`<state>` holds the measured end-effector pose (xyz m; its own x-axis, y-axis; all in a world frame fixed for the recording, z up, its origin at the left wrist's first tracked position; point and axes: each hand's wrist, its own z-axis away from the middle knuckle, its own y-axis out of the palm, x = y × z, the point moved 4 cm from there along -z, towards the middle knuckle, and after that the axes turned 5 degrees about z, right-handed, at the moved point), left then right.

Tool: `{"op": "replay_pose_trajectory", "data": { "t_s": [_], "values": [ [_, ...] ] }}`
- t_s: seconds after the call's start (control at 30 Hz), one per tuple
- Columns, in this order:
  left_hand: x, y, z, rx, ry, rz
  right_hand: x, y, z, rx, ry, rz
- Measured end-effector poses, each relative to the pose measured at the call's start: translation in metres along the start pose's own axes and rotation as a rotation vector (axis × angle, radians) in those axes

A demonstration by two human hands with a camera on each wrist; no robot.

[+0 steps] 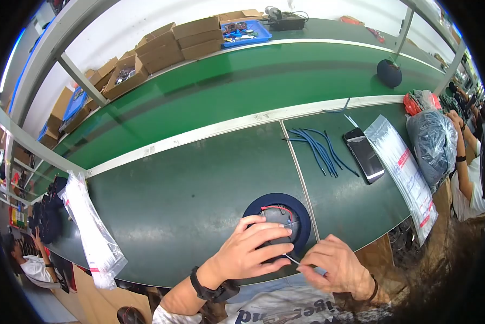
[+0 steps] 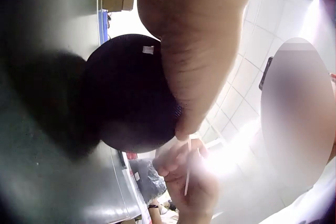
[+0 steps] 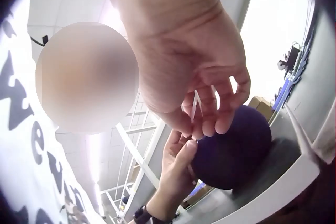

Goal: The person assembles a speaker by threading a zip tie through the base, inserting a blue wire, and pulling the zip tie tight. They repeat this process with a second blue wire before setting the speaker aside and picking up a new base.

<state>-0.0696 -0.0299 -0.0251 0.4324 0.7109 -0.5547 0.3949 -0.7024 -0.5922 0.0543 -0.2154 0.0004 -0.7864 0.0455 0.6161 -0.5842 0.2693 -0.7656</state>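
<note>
A round dark navy fabric-covered shell [image 1: 303, 217] is at the near edge of the table, its open side facing up. Inside it show a black plastic part and a red wire [image 1: 275, 207]. My left hand [image 1: 250, 251] grips it, fingers spread over the black part. My right hand [image 1: 334, 265] pinches a thin white cable tie [image 1: 292, 260] close to the left thumb. In the left wrist view the shell's smooth underside [image 2: 123, 92] carries a small white label [image 2: 148, 50], and the tie's tail crosses the right palm. The right wrist view has the fingertips beside the shell [image 3: 236, 150].
Blue cords [image 1: 320, 148] and a phone [image 1: 364, 155] lie to the right, beside a bag of white ties [image 1: 401, 173]. Another such bag [image 1: 91, 232] is at left. Cardboard boxes [image 1: 156, 48] and a blue tray [image 1: 261, 33] stand behind. People sit at both sides.
</note>
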Motion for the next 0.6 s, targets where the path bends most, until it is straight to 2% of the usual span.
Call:
{"op": "replay_pose_trajectory", "data": {
  "t_s": [0.13, 0.47, 0.6],
  "values": [
    [0.003, -0.004, -0.004, -0.058, -0.069, 0.102, -0.008, -0.004, 0.002, -0.026, -0.001, 0.024],
    [0.002, -0.005, -0.006, -0.07, -0.082, 0.112, -0.014, -0.011, 0.002, -0.054, -0.002, 0.015],
    [-0.004, -0.004, -0.006, -0.059, -0.009, 0.033, -0.013, -0.012, 0.002, -0.076, 0.006, 0.001]
  ]
}}
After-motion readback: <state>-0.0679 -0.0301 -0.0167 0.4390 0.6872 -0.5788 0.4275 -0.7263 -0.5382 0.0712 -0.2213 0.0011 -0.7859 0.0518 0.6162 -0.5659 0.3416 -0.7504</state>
